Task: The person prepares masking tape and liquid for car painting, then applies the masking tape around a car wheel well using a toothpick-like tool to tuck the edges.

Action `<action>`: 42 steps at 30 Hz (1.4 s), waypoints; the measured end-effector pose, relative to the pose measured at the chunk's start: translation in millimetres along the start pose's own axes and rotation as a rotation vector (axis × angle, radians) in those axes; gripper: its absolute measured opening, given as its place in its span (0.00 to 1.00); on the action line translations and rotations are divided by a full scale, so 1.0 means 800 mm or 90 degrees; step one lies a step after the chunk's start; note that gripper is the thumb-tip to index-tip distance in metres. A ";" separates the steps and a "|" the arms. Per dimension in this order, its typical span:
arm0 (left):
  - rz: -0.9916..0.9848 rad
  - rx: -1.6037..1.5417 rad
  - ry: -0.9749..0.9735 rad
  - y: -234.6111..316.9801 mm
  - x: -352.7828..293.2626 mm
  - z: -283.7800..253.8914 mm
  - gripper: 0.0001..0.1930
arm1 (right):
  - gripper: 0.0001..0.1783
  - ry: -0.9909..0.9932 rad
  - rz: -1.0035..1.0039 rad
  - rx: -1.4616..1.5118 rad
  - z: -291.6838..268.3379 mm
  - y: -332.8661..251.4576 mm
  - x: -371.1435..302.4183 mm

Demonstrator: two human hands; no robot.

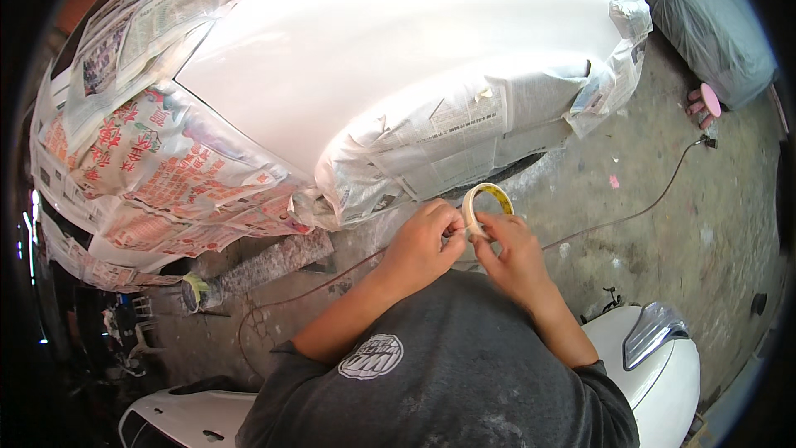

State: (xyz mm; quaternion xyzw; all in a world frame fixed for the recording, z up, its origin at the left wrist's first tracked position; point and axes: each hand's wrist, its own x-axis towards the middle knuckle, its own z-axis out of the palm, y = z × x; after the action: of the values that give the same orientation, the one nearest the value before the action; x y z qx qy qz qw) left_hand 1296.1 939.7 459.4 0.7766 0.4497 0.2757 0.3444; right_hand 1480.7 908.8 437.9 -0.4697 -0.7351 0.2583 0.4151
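Note:
In front of my chest I hold a roll of masking tape, a pale ring with a yellow inner core, tilted on its edge. My right hand grips its lower side between thumb and fingers. My left hand is closed in a pinch against the roll's near left side, where a pale bit of tape shows at the fingertips. Beyond both hands stands a white car body panel. Newspaper masking covers its wheel arch, and red-printed paper covers the side to its left.
A thin hose runs across the stained concrete floor. At the far right, a pink round-topped object stands beside a sheeted shape. Behind me are a white part with a lamp and another white panel.

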 end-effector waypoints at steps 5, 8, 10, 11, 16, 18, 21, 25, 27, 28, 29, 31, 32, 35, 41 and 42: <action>-0.056 -0.132 0.176 0.001 -0.002 0.013 0.10 | 0.17 -0.022 0.155 0.040 0.015 -0.003 -0.002; 0.007 -0.124 0.165 -0.018 -0.004 0.001 0.11 | 0.17 0.016 0.068 0.076 0.026 -0.016 0.007; 0.047 -0.093 0.109 -0.031 -0.005 -0.010 0.11 | 0.18 0.020 0.071 0.061 0.031 -0.025 0.013; 0.052 -0.088 0.096 -0.036 -0.005 -0.016 0.10 | 0.18 0.022 0.073 0.053 0.034 -0.028 0.017; -0.036 -0.299 0.193 -0.040 -0.011 -0.058 0.11 | 0.14 -0.093 0.356 0.076 0.066 0.018 0.023; -0.106 -0.423 0.186 -0.067 0.016 -0.067 0.13 | 0.13 -0.106 0.455 0.404 0.063 -0.012 0.031; -0.207 -0.596 0.083 -0.062 0.015 -0.081 0.19 | 0.18 -0.099 0.406 0.696 0.076 -0.063 0.064; -0.229 -0.665 0.036 -0.078 0.014 -0.105 0.22 | 0.11 0.254 0.315 0.569 0.128 -0.053 0.088; -0.228 -0.660 0.019 -0.090 0.013 -0.111 0.22 | 0.09 0.368 0.269 0.433 0.152 -0.050 0.101; -0.235 -0.652 0.006 -0.097 0.012 -0.112 0.23 | 0.08 0.406 0.252 0.380 0.162 -0.047 0.103; -0.241 -0.644 -0.007 -0.103 0.012 -0.112 0.23 | 0.08 0.407 0.236 0.364 0.167 -0.041 0.101; -0.245 -0.631 -0.054 -0.118 0.007 -0.113 0.25 | 0.07 0.429 0.242 0.375 0.172 -0.037 0.098; -0.247 -0.626 -0.076 -0.127 0.004 -0.113 0.26 | 0.07 0.454 0.262 0.400 0.170 -0.036 0.097; -0.396 -0.779 -0.075 -0.173 -0.010 -0.119 0.29 | 0.06 0.503 0.298 0.429 0.148 -0.032 0.096; -0.318 -0.956 -0.195 -0.154 -0.010 -0.124 0.23 | 0.04 0.293 0.322 0.580 0.147 -0.051 0.103; -0.308 -0.938 -0.175 -0.145 -0.005 -0.121 0.21 | 0.04 0.264 0.308 0.552 0.149 -0.051 0.107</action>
State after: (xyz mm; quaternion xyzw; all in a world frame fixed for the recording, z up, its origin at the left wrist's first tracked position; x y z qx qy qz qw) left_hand 1163.9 1005.8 427.7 0.2557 0.2607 0.3217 0.8736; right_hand 1341.0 970.4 438.8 -0.4523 -0.3345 0.5278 0.6363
